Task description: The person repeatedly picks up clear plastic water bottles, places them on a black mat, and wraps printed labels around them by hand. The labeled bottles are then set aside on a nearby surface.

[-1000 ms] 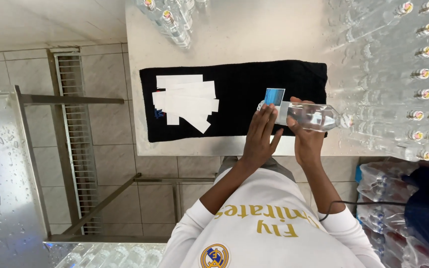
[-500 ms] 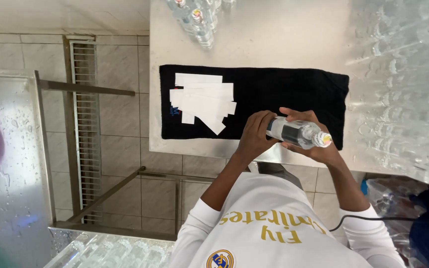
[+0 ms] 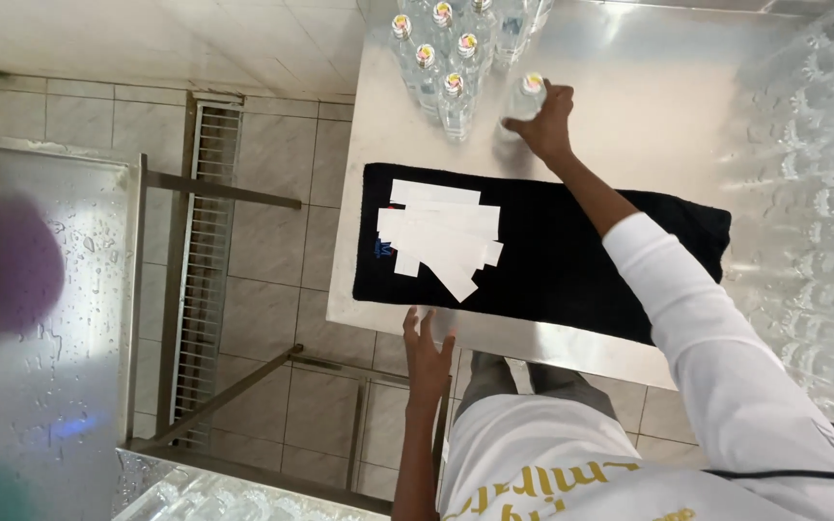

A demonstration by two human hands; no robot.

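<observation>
The bottle (image 3: 525, 104) is a clear plastic one, filled with clear liquid, closed with a pale cap that shows a pinkish-orange centre. It stands upright on the steel table (image 3: 649, 87), at the far side, just beside a cluster of like bottles (image 3: 446, 53) to its left. Its long axis runs vertically, cap pointing up toward the camera, so mostly the cap and shoulder show; the lower body is foreshortened.

The right hand (image 3: 544, 121) is stretched out over the table with the fingers curled round the upper part of the bottle, thumb and fingertips closed on it near the cap. The white sleeve (image 3: 716, 328) of that arm crosses above the black cloth (image 3: 571, 256).

The left hand (image 3: 429, 352) hangs at the near edge of the table, fingers spread and loosely straight, holding nothing; whether its fingertips touch the edge cannot be told.

The black cloth lies flat on the table between the two hands, its long side running left to right. A loose fan of white label strips (image 3: 441, 236) lies on its left part. Packs of wrapped bottles (image 3: 813, 193) fill the right side.
</observation>
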